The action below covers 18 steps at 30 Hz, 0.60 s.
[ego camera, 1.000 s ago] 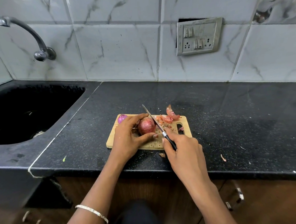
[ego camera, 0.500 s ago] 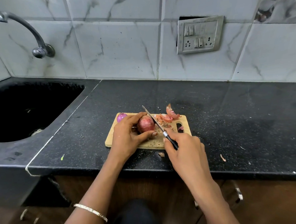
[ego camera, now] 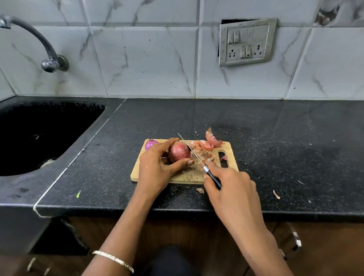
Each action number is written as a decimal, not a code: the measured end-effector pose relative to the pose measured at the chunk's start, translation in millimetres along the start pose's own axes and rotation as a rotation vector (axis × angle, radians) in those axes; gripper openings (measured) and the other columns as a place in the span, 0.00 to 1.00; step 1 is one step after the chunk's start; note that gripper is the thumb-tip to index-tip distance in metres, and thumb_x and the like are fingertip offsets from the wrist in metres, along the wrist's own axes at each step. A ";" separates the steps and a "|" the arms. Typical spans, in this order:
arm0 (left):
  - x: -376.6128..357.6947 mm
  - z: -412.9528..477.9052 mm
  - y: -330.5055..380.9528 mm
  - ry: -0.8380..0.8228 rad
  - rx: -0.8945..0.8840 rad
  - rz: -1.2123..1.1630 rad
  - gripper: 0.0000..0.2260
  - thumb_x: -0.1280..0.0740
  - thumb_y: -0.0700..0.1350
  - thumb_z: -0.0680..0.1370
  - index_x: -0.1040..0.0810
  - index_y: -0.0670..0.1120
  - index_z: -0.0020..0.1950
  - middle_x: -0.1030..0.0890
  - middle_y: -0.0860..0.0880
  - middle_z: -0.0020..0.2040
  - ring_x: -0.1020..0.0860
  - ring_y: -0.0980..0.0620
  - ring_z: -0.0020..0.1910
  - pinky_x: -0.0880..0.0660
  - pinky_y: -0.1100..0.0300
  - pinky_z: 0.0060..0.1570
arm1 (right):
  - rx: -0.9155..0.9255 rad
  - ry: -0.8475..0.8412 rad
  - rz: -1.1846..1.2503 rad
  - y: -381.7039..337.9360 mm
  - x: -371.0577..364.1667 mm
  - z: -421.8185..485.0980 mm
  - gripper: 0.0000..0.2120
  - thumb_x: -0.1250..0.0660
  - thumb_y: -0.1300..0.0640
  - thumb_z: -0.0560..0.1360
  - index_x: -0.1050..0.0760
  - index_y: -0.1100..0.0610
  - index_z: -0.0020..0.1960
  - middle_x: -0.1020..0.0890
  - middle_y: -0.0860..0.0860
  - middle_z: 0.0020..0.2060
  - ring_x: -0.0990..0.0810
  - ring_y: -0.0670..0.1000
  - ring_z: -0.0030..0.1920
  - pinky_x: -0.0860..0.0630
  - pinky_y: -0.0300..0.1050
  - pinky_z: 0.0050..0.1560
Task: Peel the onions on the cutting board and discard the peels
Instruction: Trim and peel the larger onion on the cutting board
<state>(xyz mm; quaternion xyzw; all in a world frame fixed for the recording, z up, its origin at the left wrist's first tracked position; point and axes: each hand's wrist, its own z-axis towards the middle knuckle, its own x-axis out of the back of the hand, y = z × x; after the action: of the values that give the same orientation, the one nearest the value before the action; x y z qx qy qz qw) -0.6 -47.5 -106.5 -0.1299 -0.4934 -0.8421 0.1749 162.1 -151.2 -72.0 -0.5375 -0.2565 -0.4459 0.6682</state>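
Left fingers (ego camera: pixel 166 142) curl round onion (ego camera: pixel 178 152) | right fingers (ego camera: pixel 227 173) grip knife (ego camera: pixel 190 150) | cutting board (ego camera: pixel 140 174) holds peels (ego camera: pixel 210 141), purple onion (ego camera: pixel 151 144)

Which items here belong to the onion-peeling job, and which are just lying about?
Job: onion, held by left hand; knife in right hand grip; cutting board; second onion; peels.
Lying about: sink; tap; switch panel; stray scrap.

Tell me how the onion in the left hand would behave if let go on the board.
The onion looks round, so it would probably roll on the cutting board. Its dry, papery skin may slip when gripped. It seems firm; the left hand grips it without denting.
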 end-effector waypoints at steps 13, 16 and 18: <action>-0.4 -1.5 0.7 0.023 0.016 -0.019 0.34 0.21 0.62 0.62 0.18 0.50 0.65 0.16 0.56 0.54 0.18 0.63 0.51 0.19 0.65 0.54 | -0.036 -0.012 0.108 17.2 -12.0 -3.5 0.19 0.37 0.47 0.81 0.28 0.42 0.72 0.16 0.50 0.46 0.19 0.54 0.42 0.29 0.50 0.40; 0.2 -1.7 0.7 0.018 0.015 -0.029 0.33 0.20 0.59 0.62 0.18 0.49 0.65 0.16 0.55 0.54 0.18 0.62 0.52 0.20 0.68 0.52 | -0.034 0.006 0.100 17.4 -14.0 2.9 0.19 0.37 0.47 0.81 0.26 0.43 0.71 0.15 0.50 0.46 0.18 0.56 0.43 0.27 0.52 0.41; -0.2 -2.9 0.8 0.014 0.023 -0.051 0.32 0.19 0.56 0.63 0.18 0.49 0.65 0.17 0.56 0.54 0.18 0.62 0.51 0.20 0.69 0.50 | -0.008 0.060 0.113 13.1 -14.4 11.8 0.16 0.38 0.48 0.82 0.23 0.44 0.68 0.17 0.48 0.41 0.20 0.54 0.40 0.31 0.49 0.38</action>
<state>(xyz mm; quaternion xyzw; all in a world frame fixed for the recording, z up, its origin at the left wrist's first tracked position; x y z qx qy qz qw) -0.1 -50.3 -107.3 -0.1092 -0.5050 -0.8414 0.1582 168.3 -135.1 -86.9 -0.5401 -0.2037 -0.4246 0.6975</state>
